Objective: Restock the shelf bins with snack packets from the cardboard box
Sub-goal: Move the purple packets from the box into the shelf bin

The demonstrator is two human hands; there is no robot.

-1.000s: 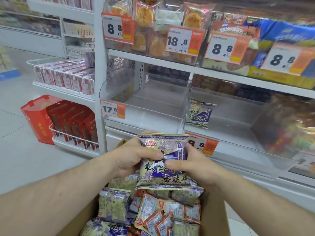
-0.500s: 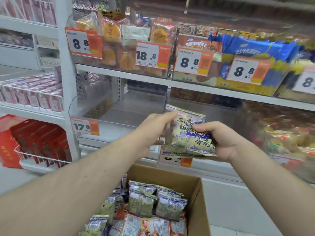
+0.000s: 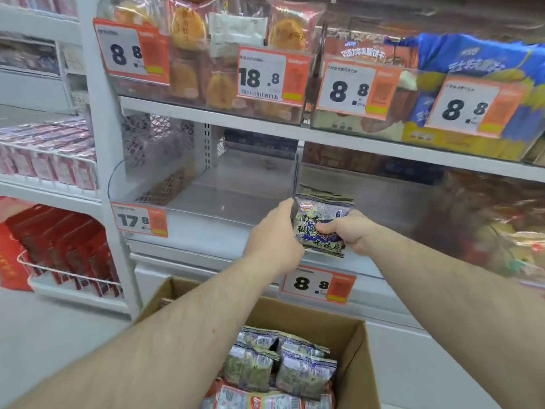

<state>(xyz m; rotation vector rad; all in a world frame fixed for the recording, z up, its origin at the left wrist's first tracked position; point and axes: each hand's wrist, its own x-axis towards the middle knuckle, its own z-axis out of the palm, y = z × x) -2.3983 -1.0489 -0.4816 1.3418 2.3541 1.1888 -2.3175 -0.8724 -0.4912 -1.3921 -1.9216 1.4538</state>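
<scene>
Two hands hold one snack packet (image 3: 321, 224) between them, and I judge this is the placing step: the packet is up at the front edge of the lower shelf, just right of the clear divider (image 3: 295, 184), above the price tag that reads 8.8 (image 3: 318, 284). My left hand (image 3: 275, 236) grips its left edge with curled fingers, and my right hand (image 3: 349, 230) pinches its right side, the thumb lying across the printed face. I can see the top of another similar packet (image 3: 327, 193) right behind it, so this bin (image 3: 383, 202) has stock already.

For the next move I think the packet must go over the low clear front wall and stand upright against the one behind, face outward. It needs a gentle push only, because the bag looks air-filled and may tip or slide.

This packet is a glossy film bag, purple and pale green, with crimped edges and dark characters on the front. It looks soft and a little crinkled where the fingers press.

Below, the cardboard box (image 3: 358, 349) is open, matte brown, and holds many more packets of the same kind (image 3: 303, 370), plus some red and white ones (image 3: 259, 398) at the bottom of the view. To the left, the neighbouring bin (image 3: 236, 199) with the 17.8 tag (image 3: 140, 220) has transparent, smooth plastic walls. Above it, the upper shelf (image 3: 206, 113) carries bagged cakes (image 3: 188, 28) in clear wrappers.
</scene>
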